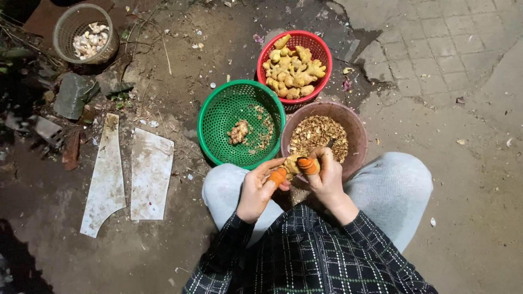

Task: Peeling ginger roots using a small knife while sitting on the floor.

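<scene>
Head view: red basket holds ginger; brownish bowl, seemingly peelings.

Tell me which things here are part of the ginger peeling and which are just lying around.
In use: left hand and right hand on a ginger piece; red basket of ginger; green basket; brown bowl of peelings.

Lying about: garlic basket; two white boards; grey stone.

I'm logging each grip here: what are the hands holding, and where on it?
Both hands, left and right, pinch one ginger piece by its two ends, with orange-capped fingertips. Whether the right also holds a blade cannot be told.
</scene>
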